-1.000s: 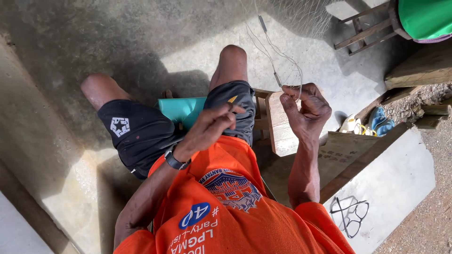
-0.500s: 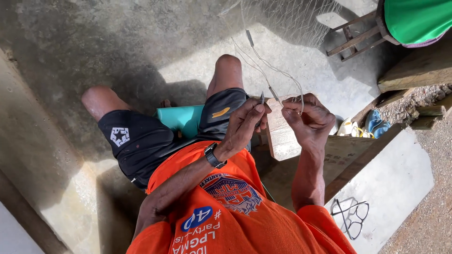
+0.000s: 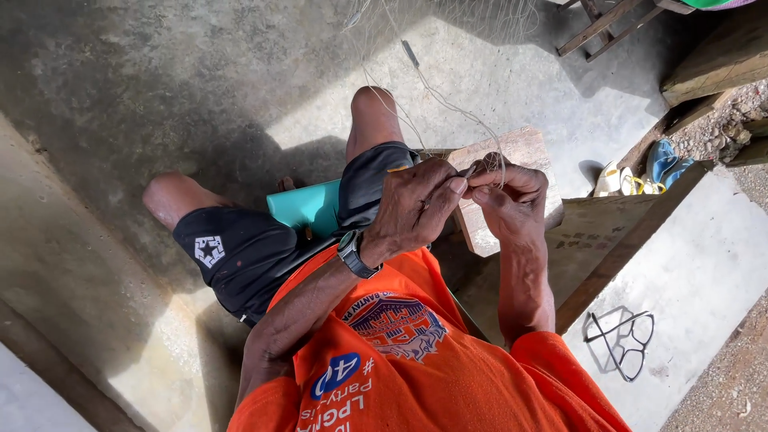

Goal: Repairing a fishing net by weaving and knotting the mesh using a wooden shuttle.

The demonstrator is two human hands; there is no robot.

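I sit in an orange shirt and black shorts, with both hands together over my right thigh. My left hand (image 3: pixel 416 210), with a black wristwatch, pinches a small thin tool and the fine net twine (image 3: pixel 448 104). My right hand (image 3: pixel 508 196) touches it fingertip to fingertip and grips the same twine. The strands run up from my fingers to a pale fishing net (image 3: pixel 456 20) hanging at the top. A small dark weight (image 3: pixel 410 54) sits on one strand.
A wooden board (image 3: pixel 520 148) lies under my hands, and a teal seat (image 3: pixel 304 210) shows between my legs. Sandals (image 3: pixel 640 172) lie at the right by wooden planks (image 3: pixel 704 64). A bent wire shape (image 3: pixel 620 340) rests on the pale slab.
My left hand has moved right from above my thigh to meet the right hand at the twine. The view has shifted slightly.
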